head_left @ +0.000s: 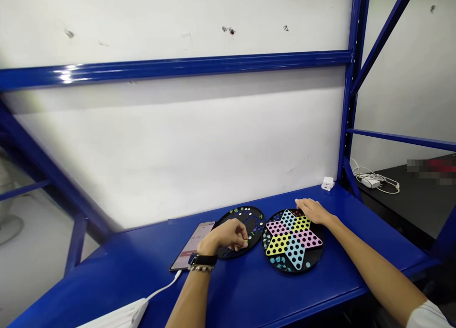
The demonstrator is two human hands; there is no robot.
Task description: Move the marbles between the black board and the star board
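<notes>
One L hand (228,235) & one R hand (315,211), both bare. L is narrow, thumb & fingertips bunched over the black disc (254,243); tiny green spot at the tips, can't tell if it's a piece being held or one lying on the disc. R is loosely spread, fingers laid along the rim of the star board (291,233), approx 1 o'clock, gripping nothing visible. L wrist: dark watch (206,259) w/ beaded bracelet (201,268) just below.

Star board lies flat at L hand's 3 o'clock, its star in pink, yellow & lt blue w/ dark holes. Its rim pockets: teal pieces (280,261) at 7 o'clock, clear-ish pieces at 9, red ones at 12 to 1, partly behind R fingers. Black disc is just beside it, approx 10 o'clock, w/ white & green pieces around its edge.

Phone (193,247), screen lit, is at L hand's 9 o'clock; white cable (164,288) runs from it toward 7, to a white block (116,315). White adapters (327,183) nr back edge, R hand's 1 o'clock. All on the blue tabletop (245,290), blue frame (213,65) & white wall (199,143) at 12.
</notes>
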